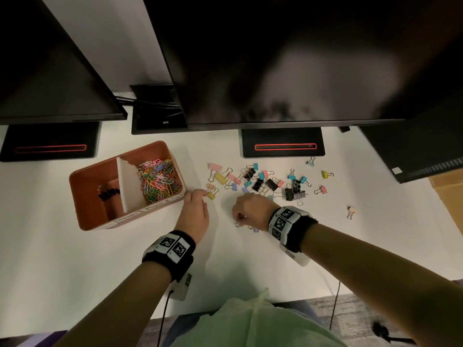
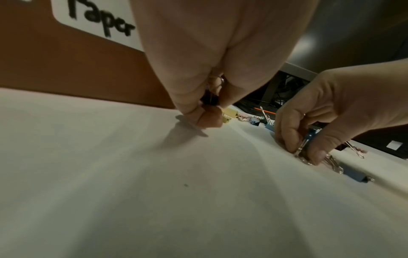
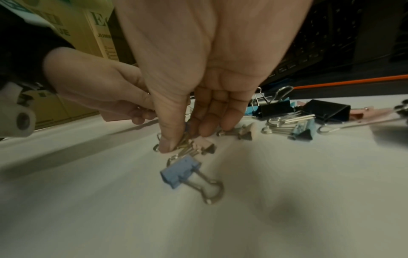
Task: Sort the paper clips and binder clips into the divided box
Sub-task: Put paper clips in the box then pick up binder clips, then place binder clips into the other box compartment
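Observation:
An orange divided box (image 1: 82, 186) stands at the left; its right compartment holds coloured paper clips (image 1: 157, 179) and its left one a few black binder clips (image 1: 107, 194). Loose binder clips (image 1: 263, 181) lie scattered to its right. My left hand (image 1: 203, 196) is just right of the box with fingers curled round a dark binder clip (image 2: 210, 99), fingertips beside a yellow binder clip (image 1: 211, 195). My right hand (image 3: 183, 137) pinches the wire handles of small binder clips (image 3: 187, 144) against the table. A blue binder clip (image 3: 181, 172) lies just in front of it.
Two monitors overhang the back of the white table (image 1: 75, 259), their black stands (image 1: 283, 144) behind the clips. A dark keyboard (image 1: 426, 161) and a cardboard piece sit at the far right. One pink clip (image 1: 352, 211) lies apart at the right.

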Demonstrator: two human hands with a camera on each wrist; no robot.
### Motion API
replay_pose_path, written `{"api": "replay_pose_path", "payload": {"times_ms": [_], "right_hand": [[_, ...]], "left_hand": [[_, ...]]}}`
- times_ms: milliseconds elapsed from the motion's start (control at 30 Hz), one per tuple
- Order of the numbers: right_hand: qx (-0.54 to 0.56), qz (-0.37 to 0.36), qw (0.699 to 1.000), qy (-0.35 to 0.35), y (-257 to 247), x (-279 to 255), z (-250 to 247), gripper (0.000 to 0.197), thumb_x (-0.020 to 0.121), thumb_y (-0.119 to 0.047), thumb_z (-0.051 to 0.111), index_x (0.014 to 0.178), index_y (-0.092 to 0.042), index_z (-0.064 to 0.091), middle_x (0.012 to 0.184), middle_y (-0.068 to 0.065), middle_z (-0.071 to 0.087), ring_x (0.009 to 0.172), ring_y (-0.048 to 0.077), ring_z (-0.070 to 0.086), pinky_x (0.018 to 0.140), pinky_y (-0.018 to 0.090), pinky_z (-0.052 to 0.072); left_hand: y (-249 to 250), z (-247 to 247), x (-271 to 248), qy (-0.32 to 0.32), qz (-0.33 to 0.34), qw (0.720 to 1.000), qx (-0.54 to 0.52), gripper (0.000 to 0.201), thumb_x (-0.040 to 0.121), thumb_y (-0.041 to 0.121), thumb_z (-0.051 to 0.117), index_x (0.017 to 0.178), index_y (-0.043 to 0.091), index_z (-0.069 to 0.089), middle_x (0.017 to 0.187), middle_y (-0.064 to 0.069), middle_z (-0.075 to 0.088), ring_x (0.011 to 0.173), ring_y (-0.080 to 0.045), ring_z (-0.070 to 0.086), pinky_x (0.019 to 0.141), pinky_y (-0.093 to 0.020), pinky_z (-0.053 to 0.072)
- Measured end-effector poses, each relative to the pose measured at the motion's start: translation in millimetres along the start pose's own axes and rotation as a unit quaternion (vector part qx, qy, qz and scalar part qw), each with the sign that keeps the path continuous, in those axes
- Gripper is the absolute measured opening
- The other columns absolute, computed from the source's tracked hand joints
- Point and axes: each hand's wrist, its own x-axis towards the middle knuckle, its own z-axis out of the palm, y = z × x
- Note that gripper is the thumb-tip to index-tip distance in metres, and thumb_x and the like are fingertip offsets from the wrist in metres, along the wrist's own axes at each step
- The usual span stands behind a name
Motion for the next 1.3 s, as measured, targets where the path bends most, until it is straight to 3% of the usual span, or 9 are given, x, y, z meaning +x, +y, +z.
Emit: {"api": "replay_pose_path", "payload": {"times_ms": [100, 200, 333, 467, 733, 900, 1033, 1167, 1300], "right_hand": [[0.011, 0.008, 1.0, -0.011, 1, 2, 2, 0.015, 0.085, -0.016, 0.062, 0.098, -0.012, 0.066, 0.104, 0.008, 0.056, 0.09, 0.029, 0.059, 0.077, 0.041, 0.054], [0.048, 0.001, 0.999, -0.011, 3, 2, 0, 0.015, 0.084, -0.012, 0.064, 0.098, -0.009, 0.068, 0.105, 0.01, 0.054, 0.09, 0.028, 0.059, 0.08, 0.038, 0.052], [0.099, -0.008, 0.992, 0.08, 13, 4, -14, 0.012, 0.081, -0.013, 0.067, 0.09, -0.006, 0.07, 0.103, 0.009, 0.058, 0.095, 0.022, 0.054, 0.086, 0.03, 0.045], [0.117, 0.016, 0.985, 0.123, 17, 19, -31, 0.01, 0.081, -0.01, 0.067, 0.09, -0.006, 0.068, 0.114, 0.008, 0.054, 0.105, 0.02, 0.052, 0.092, 0.025, 0.041], [0.06, 0.02, 0.994, 0.084, 10, 28, -28, 0.01, 0.085, -0.007, 0.059, 0.093, -0.007, 0.064, 0.102, 0.008, 0.057, 0.091, 0.026, 0.057, 0.08, 0.031, 0.049], [0.042, 0.026, 0.997, 0.06, -2, 30, -23, 0.028, 0.089, -0.015, 0.058, 0.116, -0.01, 0.06, 0.115, 0.012, 0.055, 0.1, 0.029, 0.057, 0.089, 0.037, 0.048], [0.037, 0.028, 0.997, 0.064, -14, 33, -16, 0.018, 0.089, -0.018, 0.059, 0.103, -0.008, 0.064, 0.115, 0.011, 0.05, 0.094, 0.027, 0.059, 0.082, 0.029, 0.046], [0.067, 0.024, 0.995, 0.074, -22, 34, -12, 0.014, 0.085, -0.012, 0.063, 0.097, -0.005, 0.067, 0.121, 0.009, 0.044, 0.095, 0.026, 0.058, 0.082, 0.022, 0.041], [0.07, 0.019, 0.996, 0.06, -28, 36, -10, 0.011, 0.084, -0.01, 0.062, 0.093, -0.005, 0.066, 0.109, 0.011, 0.055, 0.095, 0.027, 0.058, 0.083, 0.029, 0.045]], "left_hand": [[7, 8, 2, -0.003, -0.036, 0.999, 0.002, 0.031, 0.092, -0.001, 0.038, 0.121, 0.007, 0.045, 0.126, -0.016, 0.037, 0.101, -0.028, 0.055, 0.088, -0.022, 0.037], [11, 14, 7, 0.016, -0.062, 0.998, -0.013, 0.024, 0.093, 0.007, 0.044, 0.116, 0.003, 0.045, 0.124, -0.018, 0.039, 0.101, -0.031, 0.054, 0.085, -0.026, 0.04], [14, 17, 15, 0.012, -0.097, 0.995, 0.003, 0.038, 0.089, 0.021, 0.058, 0.118, 0.001, 0.043, 0.125, -0.019, 0.041, 0.103, -0.032, 0.054, 0.091, -0.038, 0.045], [14, 18, 18, 0.014, -0.089, 0.995, 0.042, 0.027, 0.09, 0.016, 0.054, 0.11, 0.001, 0.046, 0.12, -0.021, 0.045, 0.093, -0.036, 0.059, 0.085, -0.043, 0.05], [1, 7, -7, -0.019, -0.026, 0.999, 0.028, 0.014, 0.088, 0.011, 0.054, 0.098, 0.003, 0.048, 0.104, -0.01, 0.04, 0.073, -0.021, 0.047, 0.077, -0.031, 0.044], [-15, -13, -26, -0.042, -0.043, 0.998, -0.002, 0.012, 0.09, 0.012, 0.052, 0.097, 0.006, 0.046, 0.099, -0.006, 0.04, 0.077, -0.019, 0.046, 0.075, -0.024, 0.038], [-33, -29, -37, -0.042, -0.065, 0.997, -0.029, 0.009, 0.09, 0.012, 0.052, 0.091, 0.009, 0.043, 0.089, -0.009, 0.051, 0.078, -0.02, 0.051, 0.062, -0.017, 0.037], [-43, -40, -46, -0.05, -0.077, 0.995, -0.038, 0.012, 0.089, 0.012, 0.055, 0.088, 0.011, 0.043, 0.076, -0.004, 0.054, 0.066, -0.018, 0.049, 0.058, -0.023, 0.039], [-49, -47, -51, -0.059, -0.059, 0.996, -0.03, 0.013, 0.088, 0.013, 0.057, 0.089, 0.014, 0.044, 0.078, -0.002, 0.056, 0.065, -0.014, 0.051, 0.058, -0.023, 0.039]]}}
